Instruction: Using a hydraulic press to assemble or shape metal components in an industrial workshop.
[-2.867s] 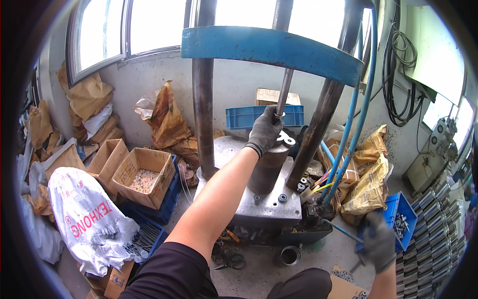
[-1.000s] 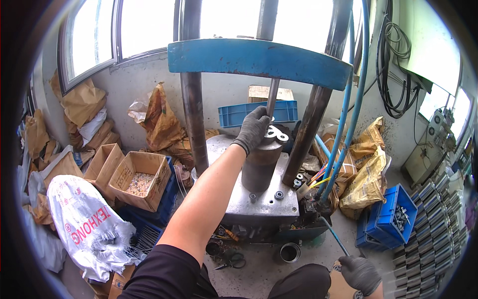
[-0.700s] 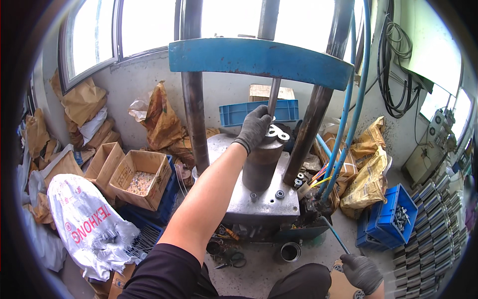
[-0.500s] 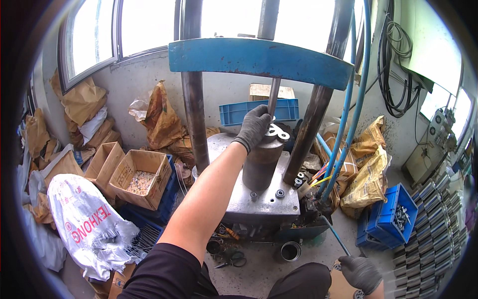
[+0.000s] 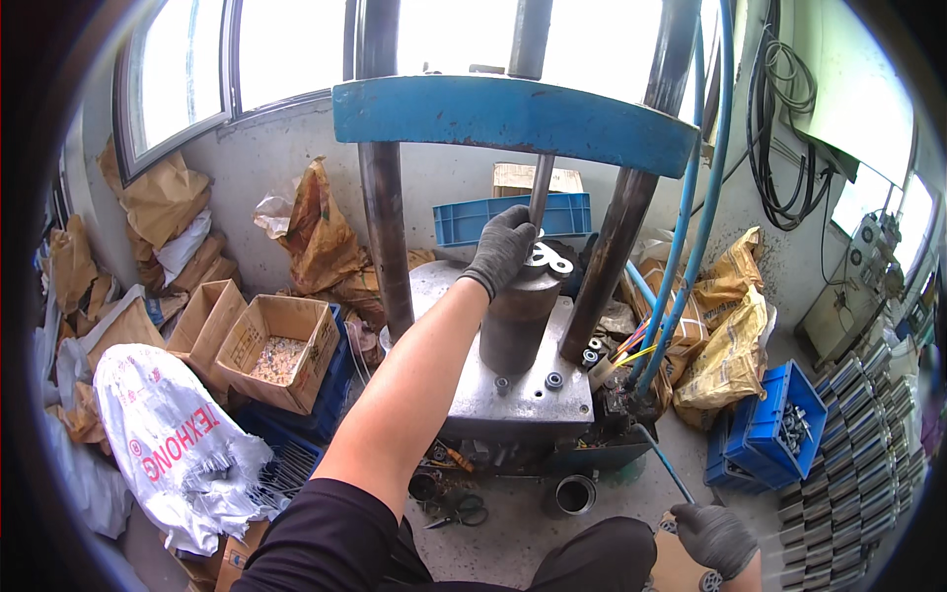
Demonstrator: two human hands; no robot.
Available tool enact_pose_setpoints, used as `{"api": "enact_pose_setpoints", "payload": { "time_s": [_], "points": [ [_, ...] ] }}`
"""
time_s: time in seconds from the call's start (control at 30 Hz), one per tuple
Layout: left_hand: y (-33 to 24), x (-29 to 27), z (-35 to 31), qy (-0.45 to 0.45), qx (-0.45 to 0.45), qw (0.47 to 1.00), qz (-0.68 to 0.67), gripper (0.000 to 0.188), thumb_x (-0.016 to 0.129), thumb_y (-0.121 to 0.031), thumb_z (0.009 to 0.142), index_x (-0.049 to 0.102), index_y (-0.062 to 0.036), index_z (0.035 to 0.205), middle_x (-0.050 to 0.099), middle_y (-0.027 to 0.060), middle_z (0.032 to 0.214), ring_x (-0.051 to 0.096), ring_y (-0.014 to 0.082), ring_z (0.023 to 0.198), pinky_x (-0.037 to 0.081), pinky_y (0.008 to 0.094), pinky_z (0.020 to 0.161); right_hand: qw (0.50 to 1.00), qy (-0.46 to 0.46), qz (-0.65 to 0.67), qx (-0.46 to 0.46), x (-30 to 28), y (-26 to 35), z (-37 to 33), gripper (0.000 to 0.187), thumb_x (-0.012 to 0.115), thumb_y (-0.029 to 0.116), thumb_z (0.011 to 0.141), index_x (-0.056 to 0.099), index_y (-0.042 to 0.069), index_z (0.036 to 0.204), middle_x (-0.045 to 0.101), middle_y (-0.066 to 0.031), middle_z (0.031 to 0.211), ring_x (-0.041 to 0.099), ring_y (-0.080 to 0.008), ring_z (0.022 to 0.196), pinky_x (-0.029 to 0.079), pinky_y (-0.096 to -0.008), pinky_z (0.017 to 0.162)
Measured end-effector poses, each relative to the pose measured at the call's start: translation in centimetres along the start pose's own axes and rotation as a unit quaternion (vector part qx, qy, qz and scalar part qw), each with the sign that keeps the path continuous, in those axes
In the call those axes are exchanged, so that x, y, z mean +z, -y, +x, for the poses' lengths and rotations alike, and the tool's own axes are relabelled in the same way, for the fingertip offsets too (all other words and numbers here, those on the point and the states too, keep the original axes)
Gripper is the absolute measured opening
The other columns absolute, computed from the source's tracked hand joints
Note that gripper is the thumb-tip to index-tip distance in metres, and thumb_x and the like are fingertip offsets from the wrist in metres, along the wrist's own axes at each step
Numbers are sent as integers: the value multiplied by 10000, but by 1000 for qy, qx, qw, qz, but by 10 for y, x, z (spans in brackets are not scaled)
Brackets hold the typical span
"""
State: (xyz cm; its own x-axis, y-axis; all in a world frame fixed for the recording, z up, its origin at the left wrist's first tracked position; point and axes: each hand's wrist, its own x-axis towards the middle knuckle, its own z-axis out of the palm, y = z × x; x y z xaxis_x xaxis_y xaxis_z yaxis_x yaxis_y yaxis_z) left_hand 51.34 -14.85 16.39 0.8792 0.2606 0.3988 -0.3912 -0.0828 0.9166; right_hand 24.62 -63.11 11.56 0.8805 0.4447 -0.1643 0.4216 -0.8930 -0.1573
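Observation:
My left hand (image 5: 501,247), in a dark grey glove, is closed at the top of a dark metal cylinder (image 5: 520,331) on the press bed, beside the foot of the thin press rod (image 5: 542,187). What its fingers grip is hidden by the glove. A silver metal piece with round holes (image 5: 548,260) sticks out to the right of the hand, on the cylinder's top. Low on the right, my gloved right hand (image 5: 717,541) is wrapped around the end of a blue lever (image 5: 665,466) that slants up to the base of the press.
A blue crossbeam (image 5: 513,113) spans the thick press columns. Blue hoses (image 5: 683,266) run down on the right. Blue bins of metal parts (image 5: 789,424) and stacked metal tubes (image 5: 848,464) stand at right; cardboard boxes (image 5: 281,345) and a white sack (image 5: 178,444) at left. Scissors (image 5: 459,513) lie below.

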Motion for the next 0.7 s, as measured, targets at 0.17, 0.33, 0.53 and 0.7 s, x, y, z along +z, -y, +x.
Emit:
{"api": "enact_pose_setpoints", "payload": {
  "time_s": [0.17,0.33,0.53,0.7],
  "points": [
    [-4,2,-2,-1,-1,1000,-2,238,526,-54,903,689,-13,1072,622,47,809,571,129,666,494,297,619,998,-70,11,0,-3,3,-2,285,633,224,933,740,102,1167,744,-211,994,723,-404,876,574,-503,795],
    [-3,0,-1,-6,6,1000,-8,257,511,-36,875,689,-13,1059,621,38,831,563,122,661,493,279,608,993,-110,32,-20,-8,4,1,285,657,167,911,715,79,1175,726,-208,1009,704,-417,919,561,-504,813],
    [10,-2,6,-5,27,999,19,236,546,-92,920,691,-7,1086,646,86,797,602,165,701,516,339,678,860,-496,-98,-70,-78,9,73,202,568,1,946,612,21,1141,650,-234,1026,641,-454,946,517,-526,816],
    [9,-4,5,1,5,1000,22,241,534,-96,915,689,-6,1077,650,104,803,606,180,709,516,346,689,837,-535,-89,-80,-125,-31,160,184,590,9,933,619,34,1113,657,-227,1021,653,-439,943,526,-518,817]
  ]
}}
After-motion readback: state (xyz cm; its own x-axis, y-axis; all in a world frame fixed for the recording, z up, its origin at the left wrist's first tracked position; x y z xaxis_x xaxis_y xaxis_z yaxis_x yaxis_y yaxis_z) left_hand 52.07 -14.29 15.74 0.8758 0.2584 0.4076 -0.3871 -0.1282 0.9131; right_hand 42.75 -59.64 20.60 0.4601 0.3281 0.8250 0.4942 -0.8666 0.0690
